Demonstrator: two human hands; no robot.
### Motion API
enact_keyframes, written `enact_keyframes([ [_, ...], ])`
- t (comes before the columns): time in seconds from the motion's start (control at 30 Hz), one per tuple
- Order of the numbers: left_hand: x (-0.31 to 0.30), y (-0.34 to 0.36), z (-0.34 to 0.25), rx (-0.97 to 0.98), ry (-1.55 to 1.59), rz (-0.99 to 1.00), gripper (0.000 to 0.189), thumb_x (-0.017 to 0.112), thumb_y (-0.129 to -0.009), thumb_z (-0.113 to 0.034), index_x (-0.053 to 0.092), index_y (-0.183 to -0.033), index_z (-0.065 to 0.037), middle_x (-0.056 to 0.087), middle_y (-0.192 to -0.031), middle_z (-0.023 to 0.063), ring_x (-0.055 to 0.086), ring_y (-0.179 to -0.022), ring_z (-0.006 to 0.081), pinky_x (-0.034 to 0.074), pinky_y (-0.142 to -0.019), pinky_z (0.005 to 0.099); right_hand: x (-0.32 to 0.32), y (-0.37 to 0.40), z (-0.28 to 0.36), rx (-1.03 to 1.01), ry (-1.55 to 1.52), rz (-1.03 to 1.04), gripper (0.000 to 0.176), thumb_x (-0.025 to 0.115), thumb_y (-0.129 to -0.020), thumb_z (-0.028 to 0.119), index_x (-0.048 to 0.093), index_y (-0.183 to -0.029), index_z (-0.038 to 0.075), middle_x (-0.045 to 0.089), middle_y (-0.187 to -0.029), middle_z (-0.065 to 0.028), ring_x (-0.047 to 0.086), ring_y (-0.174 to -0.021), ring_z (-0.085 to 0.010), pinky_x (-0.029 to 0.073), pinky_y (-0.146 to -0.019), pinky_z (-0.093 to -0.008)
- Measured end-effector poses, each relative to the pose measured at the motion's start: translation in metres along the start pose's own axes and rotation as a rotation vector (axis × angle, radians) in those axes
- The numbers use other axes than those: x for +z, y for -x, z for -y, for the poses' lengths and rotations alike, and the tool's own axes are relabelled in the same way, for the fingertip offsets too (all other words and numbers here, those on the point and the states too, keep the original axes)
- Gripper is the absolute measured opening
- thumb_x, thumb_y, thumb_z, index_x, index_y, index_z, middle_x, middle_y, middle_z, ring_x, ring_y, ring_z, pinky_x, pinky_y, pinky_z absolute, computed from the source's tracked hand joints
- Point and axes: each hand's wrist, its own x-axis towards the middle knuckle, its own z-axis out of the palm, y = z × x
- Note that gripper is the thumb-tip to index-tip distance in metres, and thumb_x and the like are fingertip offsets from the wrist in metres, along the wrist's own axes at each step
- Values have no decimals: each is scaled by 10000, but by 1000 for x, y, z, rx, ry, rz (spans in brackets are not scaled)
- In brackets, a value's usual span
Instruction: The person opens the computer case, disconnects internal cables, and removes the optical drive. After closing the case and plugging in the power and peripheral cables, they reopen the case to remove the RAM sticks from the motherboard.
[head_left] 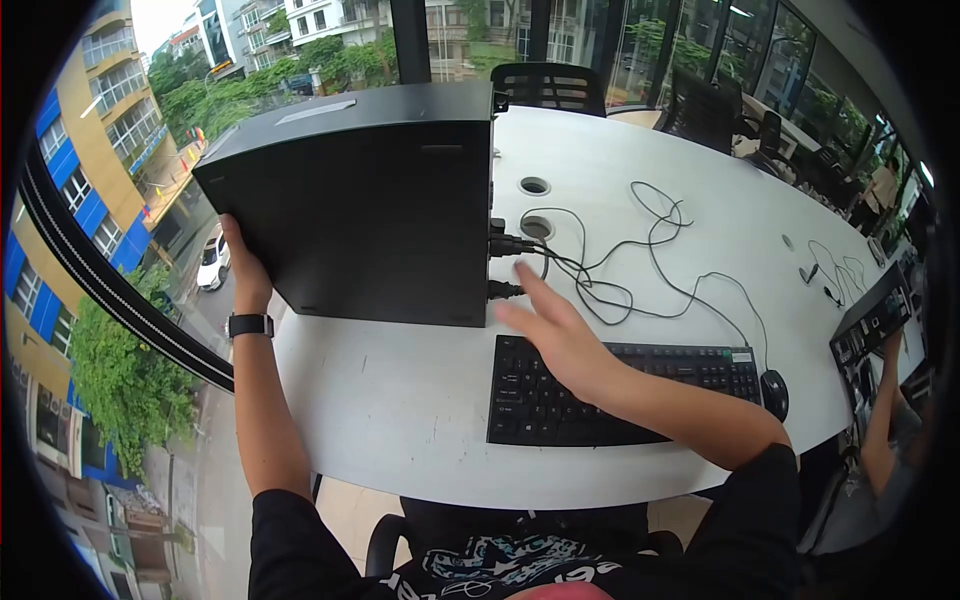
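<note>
A black desktop computer case stands upright on the white table, its side panel facing me. My left hand, with a watch on the wrist, grips the case's left edge; the thumb shows and the other fingers are hidden behind it. Several black cables are plugged into the right edge of the case. My right hand is open beside the lower plug, fingers apart and holding nothing. Under my right forearm lies a black keyboard, with a black mouse at its right end.
Loose cables spread across the white table. Two round cable holes sit behind the plugs. At the right, another person's arm reaches to a second computer case. Black chairs stand beyond; windows are at the left.
</note>
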Motion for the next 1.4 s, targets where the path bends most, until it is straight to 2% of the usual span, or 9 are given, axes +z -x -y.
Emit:
enact_keyframes([
  [0.07,0,5,-2,-43,19,-12,861,374,-1035,-679,418,-1501,44,509,-1486,142,517,-1332,237,355,-1171,330,-36,11,15,-165,381,381,361,645,-1009,286,701,-1207,-10,740,-1035,-124,644,-870,-132,507,-761,-275],
  [0.13,0,10,-5,-61,-42,-64,876,376,-1027,-693,426,-1496,45,517,-1476,146,518,-1329,235,357,-1167,323,-62,-8,80,79,901,372,273,703,-970,238,771,-1015,-23,748,-1020,-123,653,-888,-127,504,-766,-270],
  [0.2,-2,10,-6,-77,-78,-31,893,375,-1019,-708,425,-1497,45,518,-1473,147,514,-1331,231,356,-1166,317,-89,-50,109,-345,914,376,321,700,-964,268,755,-1086,-25,748,-1055,-123,667,-885,-160,524,-843,-297],
  [0.3,-2,11,-5,-50,-108,-39,908,363,-1018,-717,407,-1515,42,499,-1491,144,502,-1340,228,346,-1170,319,-109,-97,120,-361,734,395,386,684,-967,324,749,-1137,-16,751,-1097,-133,681,-928,-180,525,-857,-307],
  [0.57,-10,3,4,-50,-70,-72,905,349,-1022,-715,347,-1559,13,438,-1551,137,456,-1389,236,307,-1195,334,-77,-126,79,18,900,962,299,673,-982,247,759,-1116,-6,771,-1010,-88,698,-938,-148,529,-885,-303],
  [0.97,-16,-1,5,-35,-18,-58,861,368,-1039,-673,305,-1589,-14,386,-1607,112,398,-1449,254,269,-1224,352,-94,-122,99,-39,1105,852,214,706,-917,201,790,-914,4,709,-718,-22,593,-659,-91,455,-657,-273],
  [1.1,-24,-6,19,30,-138,-90,901,366,-1027,-700,361,-1554,31,459,-1544,116,444,-1397,224,278,-1207,322,-211,-146,94,57,1230,195,189,715,-871,172,790,-852,0,730,-711,-44,628,-659,-99,471,-639,-293],
  [1.2,-12,3,8,-41,-99,-97,918,377,-1014,-717,379,-1543,33,465,-1536,124,454,-1387,216,294,-1199,314,-263,-175,47,-169,1469,-192,164,753,-843,176,794,-879,21,767,-827,-126,723,-763,-259,534,-722,-383],
  [1.4,-9,2,8,-44,-70,-76,935,376,-1003,-736,399,-1524,39,502,-1489,146,496,-1347,223,344,-1169,315,-246,-240,-2,-270,1660,-108,148,744,-838,175,805,-914,63,765,-887,-127,715,-841,-319,552,-763,-422],
])
